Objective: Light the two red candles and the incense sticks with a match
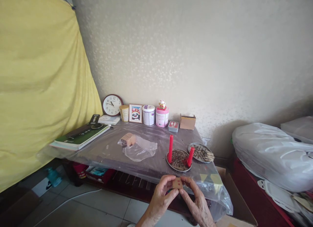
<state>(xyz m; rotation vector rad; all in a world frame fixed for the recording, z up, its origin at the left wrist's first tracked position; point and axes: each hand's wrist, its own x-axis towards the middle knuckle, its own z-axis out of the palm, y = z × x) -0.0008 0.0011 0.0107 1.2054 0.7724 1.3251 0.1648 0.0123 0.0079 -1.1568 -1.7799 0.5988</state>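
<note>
Both hands are meeting low in the view, just short of the table's near edge: the left hand (160, 196) and the right hand (197, 202) are pinching a small brown box (177, 183) between thumbs and fingertips, fingers curled narrow around it, so the box is sitting right between the two hands and clear of the table (107, 145). Just beyond the fingertips a round plate (179, 170) is carrying two upright red candles, the taller candle (170, 148) ahead of the left hand and the shorter candle (190, 156) ahead of the right. Past the right hand a second plate (195, 144) is holding a bundle of thin sticks (209, 156). Further out on the left hand's side a crumpled plastic bag (140, 150) is lying on the table. Far beyond both hands, a clock (112, 105), a framed picture (135, 113), a white tin (148, 115), a pink tin (162, 117) and a cardboard box (187, 122) are lining the wall. A clear plastic sheet (215, 188) is drooping over the table edge close beside the right hand
</note>
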